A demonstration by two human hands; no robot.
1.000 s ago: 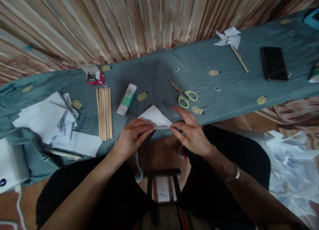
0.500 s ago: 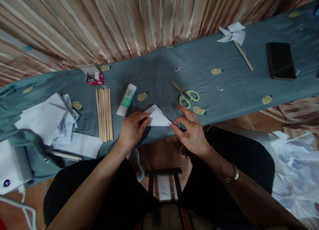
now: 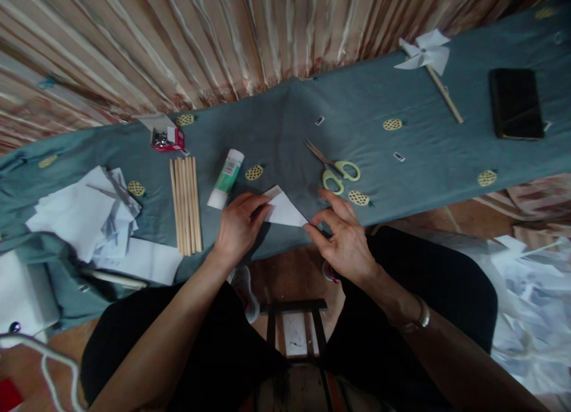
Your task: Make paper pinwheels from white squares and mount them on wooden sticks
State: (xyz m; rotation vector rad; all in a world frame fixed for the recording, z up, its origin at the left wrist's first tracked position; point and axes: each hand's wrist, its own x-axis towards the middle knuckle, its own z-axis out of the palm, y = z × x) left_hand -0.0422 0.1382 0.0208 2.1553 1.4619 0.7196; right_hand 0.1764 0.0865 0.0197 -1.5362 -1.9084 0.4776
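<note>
A folded piece of white paper [image 3: 285, 211], roughly triangular, lies at the near edge of the cloth-covered table. My left hand [image 3: 241, 225] pinches its left side between thumb and fingers. At its right corner, the thumb and index finger of my right hand [image 3: 343, 236] close on the tip, the other fingers curled loosely. Just beyond the right hand lie scissors [image 3: 332, 168] with light green handles, blades slightly apart. A green and white glue stick [image 3: 226, 179] rests beyond my left hand. Left of it is a row of several wooden sticks [image 3: 186, 207].
White paper sheets [image 3: 84, 213] are heaped at the left, near a white box-shaped device [image 3: 27, 293]. An open red box [image 3: 167, 138] holds small metal pieces. A paper pinwheel [image 3: 426, 52] on a stick and a black phone [image 3: 516, 103] lie at right. A plastic bag [image 3: 530, 305] of paper stands lower right.
The paper's upper layer looks shifted, showing a plainer triangle now. Both hands keep their hold with barely any movement. The view has shifted slightly.
</note>
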